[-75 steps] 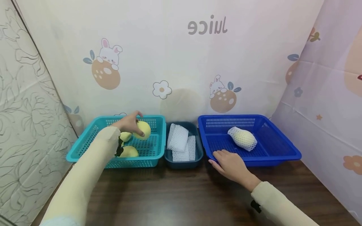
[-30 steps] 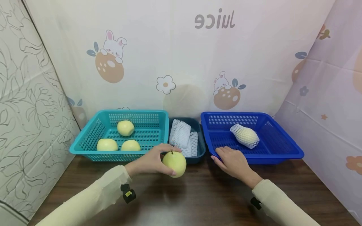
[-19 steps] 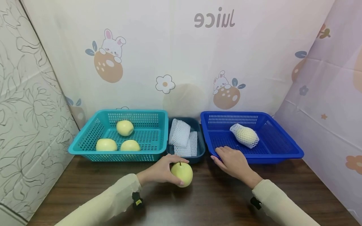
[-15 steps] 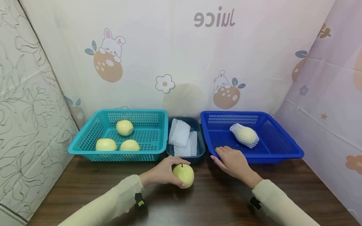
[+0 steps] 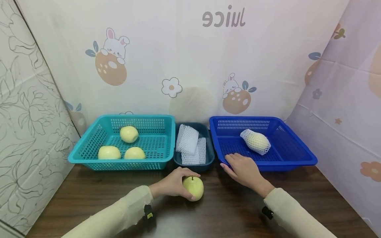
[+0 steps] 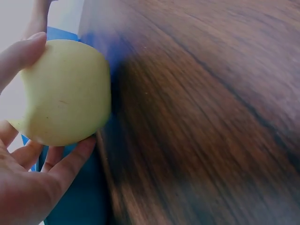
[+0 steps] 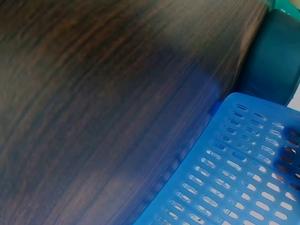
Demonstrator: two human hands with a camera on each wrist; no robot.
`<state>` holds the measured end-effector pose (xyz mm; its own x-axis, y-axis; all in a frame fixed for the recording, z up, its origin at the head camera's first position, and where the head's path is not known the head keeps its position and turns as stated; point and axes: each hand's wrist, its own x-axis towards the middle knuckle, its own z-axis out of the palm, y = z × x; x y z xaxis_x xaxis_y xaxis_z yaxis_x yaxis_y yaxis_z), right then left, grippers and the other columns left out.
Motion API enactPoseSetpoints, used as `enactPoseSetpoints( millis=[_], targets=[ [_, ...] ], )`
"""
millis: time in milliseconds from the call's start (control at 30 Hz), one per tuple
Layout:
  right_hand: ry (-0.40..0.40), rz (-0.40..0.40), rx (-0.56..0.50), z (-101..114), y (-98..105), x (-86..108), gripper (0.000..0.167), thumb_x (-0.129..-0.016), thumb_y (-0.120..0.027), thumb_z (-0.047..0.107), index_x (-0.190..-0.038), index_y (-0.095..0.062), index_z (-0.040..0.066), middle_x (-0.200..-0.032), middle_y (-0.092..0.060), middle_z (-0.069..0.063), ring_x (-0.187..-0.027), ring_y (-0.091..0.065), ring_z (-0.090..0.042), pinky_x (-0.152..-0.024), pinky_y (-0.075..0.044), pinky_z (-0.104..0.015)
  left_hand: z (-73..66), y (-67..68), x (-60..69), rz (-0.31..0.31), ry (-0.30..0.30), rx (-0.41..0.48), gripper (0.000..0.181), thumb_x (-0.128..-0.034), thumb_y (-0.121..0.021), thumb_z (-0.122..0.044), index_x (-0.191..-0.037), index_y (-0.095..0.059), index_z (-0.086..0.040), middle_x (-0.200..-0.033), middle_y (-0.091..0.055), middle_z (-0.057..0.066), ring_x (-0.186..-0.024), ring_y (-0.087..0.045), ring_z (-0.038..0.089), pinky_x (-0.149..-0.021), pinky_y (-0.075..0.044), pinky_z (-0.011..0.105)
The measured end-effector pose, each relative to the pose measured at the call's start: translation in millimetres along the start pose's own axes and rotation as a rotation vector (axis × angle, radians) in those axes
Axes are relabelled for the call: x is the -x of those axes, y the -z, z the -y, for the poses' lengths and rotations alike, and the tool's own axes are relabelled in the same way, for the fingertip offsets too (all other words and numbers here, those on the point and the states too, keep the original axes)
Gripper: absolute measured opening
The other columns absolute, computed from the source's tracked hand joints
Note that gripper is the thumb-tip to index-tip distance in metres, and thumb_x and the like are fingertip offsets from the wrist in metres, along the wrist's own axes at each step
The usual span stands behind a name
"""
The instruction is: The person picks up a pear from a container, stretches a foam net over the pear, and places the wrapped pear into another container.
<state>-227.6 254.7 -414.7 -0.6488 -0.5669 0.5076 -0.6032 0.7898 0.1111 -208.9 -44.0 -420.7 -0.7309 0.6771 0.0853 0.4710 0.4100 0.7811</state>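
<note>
My left hand holds a round yellow-green pear from its left side, thumb in front and fingers behind, stem up. It is low over the table in front of the small dark tray; whether it touches the wood cannot be told. In the left wrist view the thumb and fingertips press on the pear. My right hand grips the front left corner of the blue basket, fingers over the rim and thumb outside. Inside that basket lies a pear in a white foam net. The right wrist view shows only the basket's slotted wall.
A turquoise basket at left holds three bare pears. Between the baskets, a dark teal tray contains several folded white foam nets. All stand on a dark wooden table against a printed wall cloth.
My left hand has lifted the pear out of the turquoise basket and carried it right and toward me, down to the table in front of the tray. The right hand has stayed on the blue basket.
</note>
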Motion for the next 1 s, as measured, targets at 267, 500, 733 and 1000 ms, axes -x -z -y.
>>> enactPoseSetpoints(
  millis=[267, 500, 733, 1000],
  targets=[
    [0.008, -0.004, -0.002, 0, 2, -2.4, 0.025, -0.091, -0.057, 0.036, -0.084, -0.057, 0.012, -0.072, -0.056, -0.002, -0.061, -0.050, -0.016, -0.050, -0.043, -0.028, 1.6, -0.1, 1.8, 0.021, 0.000, -0.024, 0.070, -0.0615, -0.089, -0.032, -0.124, -0.064, -0.015, -0.115, -0.061, -0.008, -0.101, -0.043, 0.015, -0.080, -0.041, 0.031],
    [-0.003, 0.012, 0.002, 0, 1, -1.5, 0.026, -0.092, -0.057, 0.036, -0.087, -0.059, 0.011, -0.077, -0.061, -0.004, -0.066, -0.054, -0.018, -0.054, -0.047, -0.032, 1.6, -4.0, 4.7, 0.018, 0.071, -0.036, 0.071, -0.0620, -0.088, -0.036, -0.126, -0.062, -0.021, -0.117, -0.057, -0.009, -0.101, -0.040, 0.016, -0.079, -0.040, 0.033],
    [-0.015, 0.034, -0.014, 0, 5, -2.2, 0.025, -0.092, -0.058, 0.036, -0.086, -0.058, 0.012, -0.074, -0.057, -0.001, -0.064, -0.051, -0.016, -0.052, -0.044, -0.030, -0.7, -4.5, 4.8, 0.011, 0.098, -0.038, 0.071, -0.0621, -0.089, -0.036, -0.126, -0.062, -0.022, -0.117, -0.057, -0.010, -0.103, -0.040, 0.016, -0.080, -0.040, 0.034],
    [-0.080, 0.252, -0.102, 3, 22, -10.1, 0.036, -0.099, -0.048, 0.038, -0.106, -0.063, 0.006, -0.095, -0.064, -0.007, -0.085, -0.061, -0.024, -0.072, -0.051, -0.043, -0.6, -4.4, 6.6, 0.004, 0.070, -0.014, 0.072, -0.0624, -0.089, -0.034, -0.127, -0.062, -0.018, -0.119, -0.057, -0.007, -0.103, -0.040, 0.017, -0.080, -0.040, 0.035]
  ],
)
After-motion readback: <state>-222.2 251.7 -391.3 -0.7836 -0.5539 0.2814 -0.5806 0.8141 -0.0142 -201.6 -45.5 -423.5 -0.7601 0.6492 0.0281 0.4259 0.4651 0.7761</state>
